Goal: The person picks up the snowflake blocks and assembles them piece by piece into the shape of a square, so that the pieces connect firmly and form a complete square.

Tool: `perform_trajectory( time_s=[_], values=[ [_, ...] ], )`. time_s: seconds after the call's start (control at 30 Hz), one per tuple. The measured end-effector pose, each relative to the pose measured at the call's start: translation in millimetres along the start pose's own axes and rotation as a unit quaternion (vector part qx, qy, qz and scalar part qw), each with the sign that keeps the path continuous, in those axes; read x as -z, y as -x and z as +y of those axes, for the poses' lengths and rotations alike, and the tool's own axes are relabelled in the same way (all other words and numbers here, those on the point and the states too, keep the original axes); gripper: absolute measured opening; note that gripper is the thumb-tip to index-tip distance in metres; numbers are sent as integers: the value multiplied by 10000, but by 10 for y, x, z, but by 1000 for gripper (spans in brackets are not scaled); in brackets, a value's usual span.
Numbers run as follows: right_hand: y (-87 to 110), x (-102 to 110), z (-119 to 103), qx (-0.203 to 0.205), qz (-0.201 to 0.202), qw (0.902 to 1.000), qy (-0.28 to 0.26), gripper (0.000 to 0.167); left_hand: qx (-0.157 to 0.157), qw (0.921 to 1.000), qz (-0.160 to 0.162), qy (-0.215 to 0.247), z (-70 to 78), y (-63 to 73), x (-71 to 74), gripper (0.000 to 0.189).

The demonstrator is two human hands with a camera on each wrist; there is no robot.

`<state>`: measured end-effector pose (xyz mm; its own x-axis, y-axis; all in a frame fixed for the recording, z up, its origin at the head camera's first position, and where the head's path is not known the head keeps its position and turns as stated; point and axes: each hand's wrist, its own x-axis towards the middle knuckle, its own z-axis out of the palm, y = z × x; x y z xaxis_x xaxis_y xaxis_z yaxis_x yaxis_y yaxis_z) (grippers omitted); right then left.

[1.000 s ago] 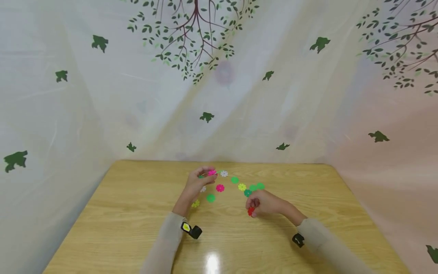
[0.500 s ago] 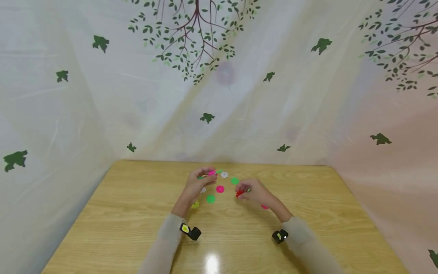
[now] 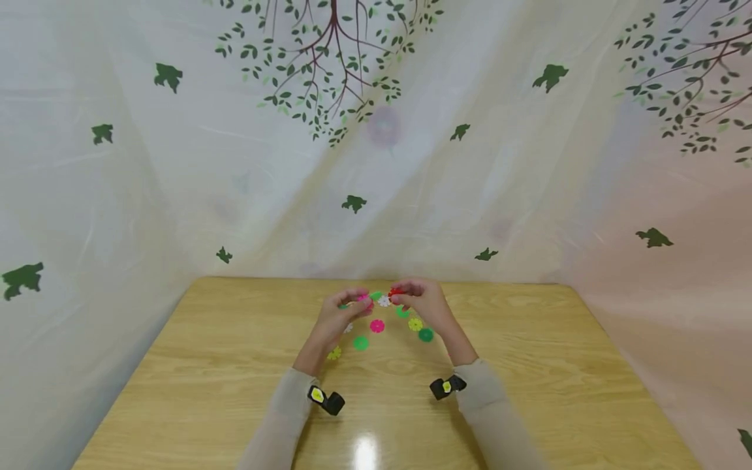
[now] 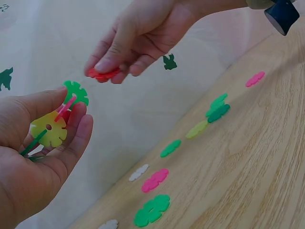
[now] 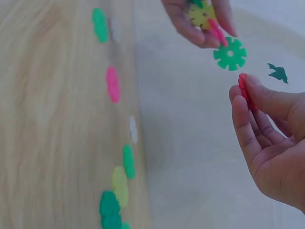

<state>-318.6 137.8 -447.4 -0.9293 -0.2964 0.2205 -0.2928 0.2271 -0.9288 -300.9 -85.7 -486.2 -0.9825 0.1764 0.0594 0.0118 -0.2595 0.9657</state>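
My left hand (image 3: pixel 337 321) holds a small chain of interlocked flower-shaped plastic discs above the table. In the left wrist view, a yellow disc (image 4: pixel 56 132) sits between thumb and fingers, joined to a pink disc (image 4: pixel 66 108) and a dark green one (image 4: pixel 32 144). A brighter green disc (image 4: pixel 76 95) sticks out past the fingertips at the chain's end. My right hand (image 3: pixel 427 305) pinches a red disc (image 5: pixel 244 89) between thumb and fingers. In the right wrist view the red disc is just short of the green disc's edge, with a gap between them.
Loose discs lie scattered on the wooden table (image 3: pixel 235 391) below the hands, among them a pink (image 3: pixel 377 326), a green (image 3: pixel 361 343), a yellow (image 3: pixel 415 324) and a dark green one (image 3: pixel 425 335). A printed cloth (image 3: pixel 282 183) hangs behind the table's far edge.
My right hand has carried the red disc from the right front of the discs leftward and away from me, up close to the chain. The left hand has stayed in place, holding the chain.
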Motion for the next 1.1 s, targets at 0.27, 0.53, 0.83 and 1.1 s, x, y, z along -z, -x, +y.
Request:
perform_trajectory(
  time_s=[0.27, 0.53, 0.83, 1.1],
  values=[
    [-74, -107, -19, 229, 479, 9973, -513, 22, 39, 9999, 40, -143, -7, 11, -13, 39],
    [-76, -145, -45, 113, 742, 9953, -608, 23, -81, 9996, 24, -265, 13, 16, -12, 38],
    [-35, -163, 21, 20, 778, 9952, -595, 23, -120, 9992, -8, -387, 5, 21, -5, 40],
    [-24, -204, 61, 18, 763, 9950, -637, 21, -188, 9994, 36, -303, 8, 22, -6, 37]
  ],
)
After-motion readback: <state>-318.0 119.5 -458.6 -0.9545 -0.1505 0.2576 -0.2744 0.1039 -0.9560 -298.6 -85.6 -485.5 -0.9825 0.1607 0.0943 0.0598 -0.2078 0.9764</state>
